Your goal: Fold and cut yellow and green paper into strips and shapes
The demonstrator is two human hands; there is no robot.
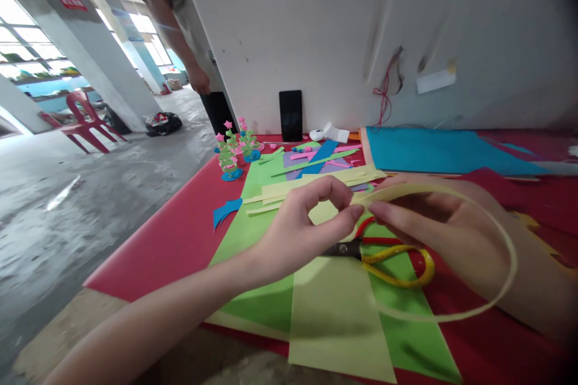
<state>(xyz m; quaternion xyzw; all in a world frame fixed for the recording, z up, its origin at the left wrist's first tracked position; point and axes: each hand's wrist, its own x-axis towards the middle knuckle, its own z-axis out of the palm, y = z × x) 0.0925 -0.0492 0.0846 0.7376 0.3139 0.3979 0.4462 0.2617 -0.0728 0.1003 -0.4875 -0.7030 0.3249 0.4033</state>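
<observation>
My left hand [307, 222] and my right hand [447, 234] meet over the table, both pinching a thin pale yellow paper strip [506, 289] that curls in a big loop round my right wrist. The fingertips of the two hands almost touch at the strip's end. Under them lie scissors with red and yellow handles [392, 255] on a pale yellow sheet [334, 319] and a green sheet [253, 228].
A red table [171, 234] carries cut paper strips [316, 183], small green paper trees [228, 159], a blue sheet [433, 150], a black phone [290, 114] leaning on a white board [361, 30]. Another person [180, 18] stands at the table's far left corner. A red chair [83, 117] stands far left.
</observation>
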